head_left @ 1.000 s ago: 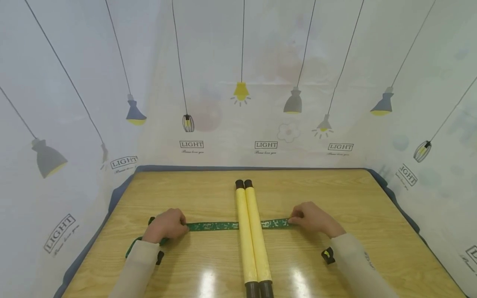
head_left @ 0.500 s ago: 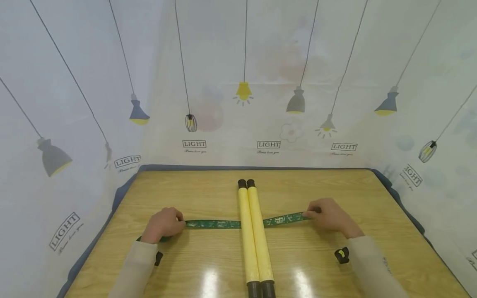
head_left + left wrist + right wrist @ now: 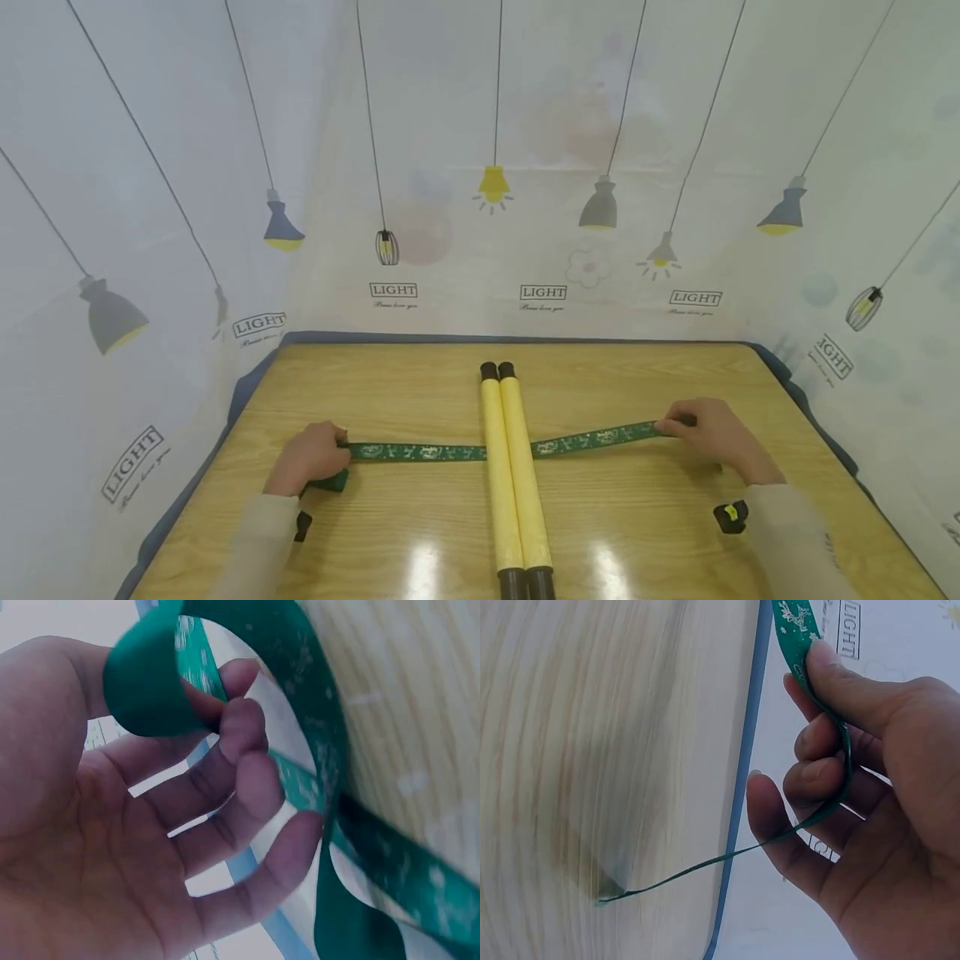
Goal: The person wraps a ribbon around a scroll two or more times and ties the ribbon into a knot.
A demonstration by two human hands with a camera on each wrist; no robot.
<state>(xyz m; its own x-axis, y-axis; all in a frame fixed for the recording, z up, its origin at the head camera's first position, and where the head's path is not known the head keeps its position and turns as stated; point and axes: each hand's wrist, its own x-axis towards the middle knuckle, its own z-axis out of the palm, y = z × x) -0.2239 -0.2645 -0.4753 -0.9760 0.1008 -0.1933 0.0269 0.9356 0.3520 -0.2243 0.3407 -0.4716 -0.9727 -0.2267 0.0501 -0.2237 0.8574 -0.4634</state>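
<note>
A green ribbon [image 3: 420, 452] printed with pale reindeer figures runs across the wooden table and passes beneath two yellow rolls [image 3: 517, 475] with dark brown ends, lying side by side. My left hand [image 3: 307, 458] pinches the ribbon to the left of the rolls; in the left wrist view loose loops of ribbon [image 3: 322, 712] curl around its fingers. On the right, my right hand [image 3: 712, 433] pinches the other stretch between thumb and fingers, lifted so it slopes up from the rolls. The ribbon's tail [image 3: 697, 866] trails from that palm down to the table in the right wrist view.
The wooden table [image 3: 615, 533] has a blue edging along its back and sides. White sheeting [image 3: 450, 100] printed with hanging lamps and the word LIGHT surrounds it on three sides. A small black object [image 3: 731, 517] shows beside the right sleeve.
My right hand has moved right and drawn out a longer length of ribbon, now raised at that end. My left hand has shifted left, still holding its part. The rolls stay together.
</note>
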